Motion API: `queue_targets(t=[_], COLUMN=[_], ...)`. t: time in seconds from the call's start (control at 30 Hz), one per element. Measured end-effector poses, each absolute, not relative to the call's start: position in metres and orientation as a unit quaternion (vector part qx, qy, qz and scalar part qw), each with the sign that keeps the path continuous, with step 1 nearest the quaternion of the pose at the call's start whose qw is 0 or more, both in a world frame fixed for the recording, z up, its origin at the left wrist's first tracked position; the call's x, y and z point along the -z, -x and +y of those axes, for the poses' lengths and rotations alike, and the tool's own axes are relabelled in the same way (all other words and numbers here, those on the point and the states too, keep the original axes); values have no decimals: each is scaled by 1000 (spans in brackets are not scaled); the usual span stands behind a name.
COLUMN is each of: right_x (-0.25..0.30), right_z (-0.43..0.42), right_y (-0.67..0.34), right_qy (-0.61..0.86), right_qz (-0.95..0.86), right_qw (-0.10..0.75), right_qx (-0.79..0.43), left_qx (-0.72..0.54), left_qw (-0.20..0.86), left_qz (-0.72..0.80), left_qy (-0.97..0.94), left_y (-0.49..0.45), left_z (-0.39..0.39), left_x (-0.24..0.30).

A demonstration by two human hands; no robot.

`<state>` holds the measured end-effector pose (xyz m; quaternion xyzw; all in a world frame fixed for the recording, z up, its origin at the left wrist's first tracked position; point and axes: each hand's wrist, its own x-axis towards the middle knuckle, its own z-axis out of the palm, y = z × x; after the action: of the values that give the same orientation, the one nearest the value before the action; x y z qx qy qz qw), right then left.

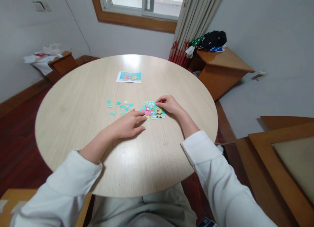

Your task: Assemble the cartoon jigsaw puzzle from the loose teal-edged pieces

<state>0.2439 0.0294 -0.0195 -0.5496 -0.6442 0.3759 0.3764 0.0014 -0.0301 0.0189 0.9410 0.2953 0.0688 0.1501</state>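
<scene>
"Head view: what surfaces and shapes were there?"

"A round table (152,164) with fine, pale wood grain and a soft sheen. On it lay a partly joined jigsaw puzzle (152,111), flat and roughly rectangular, printed with pink and yellow cartoon figures on turquoise. Small, knobbed loose pieces (118,103) were scattered to its left, and a printed sheet (130,77) lay farther back."

"Where was the puzzle relative to the hands?"

"Between them. The left hand (129,123) reached its left edge; the right hand (169,103) was over its upper right."

"How were they posed?"

"Left: palm down, open, fingers loosely spread. Right: turned inward, thumb and forefinger close together; I couldn't tell whether they gripped a piece. White sleeves (203,148), folded into wide cuffs, left both forearms bare."
</scene>
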Motion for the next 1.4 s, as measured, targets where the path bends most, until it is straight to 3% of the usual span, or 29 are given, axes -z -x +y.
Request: queue_targets(t=[0.7,1.4], right_x=[21,19], right_z=[33,29], right_y=[-245,-240], right_qy=[565,564], right_qz=[-703,-691], right_qw=[331,342], right_qx=[-278,-294], left_qx=[-57,-91], left_qw=[140,158], left_qz=[301,303], left_qy=[-942,-935], left_y=[-2,-1], left_z=[-30,-28], left_x=[-20,-14])
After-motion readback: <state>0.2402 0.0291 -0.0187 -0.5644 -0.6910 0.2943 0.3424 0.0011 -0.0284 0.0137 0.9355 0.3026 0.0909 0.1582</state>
